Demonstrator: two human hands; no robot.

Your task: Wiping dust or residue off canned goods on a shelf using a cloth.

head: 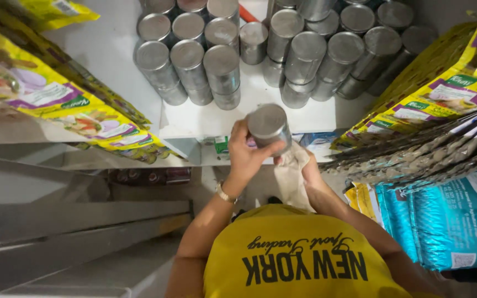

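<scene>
Shop, shelf of stacked tins, hanging sachet packets

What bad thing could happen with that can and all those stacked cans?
The left hand alone grips the can while the right hand rubs it with a cloth; it might slip and drop. The stacked cans on the white shelf stand close together in two layers, so a bump could probably topple some.

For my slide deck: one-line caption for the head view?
Left hand grips a silver can while right hand holds a cloth against it.
</scene>
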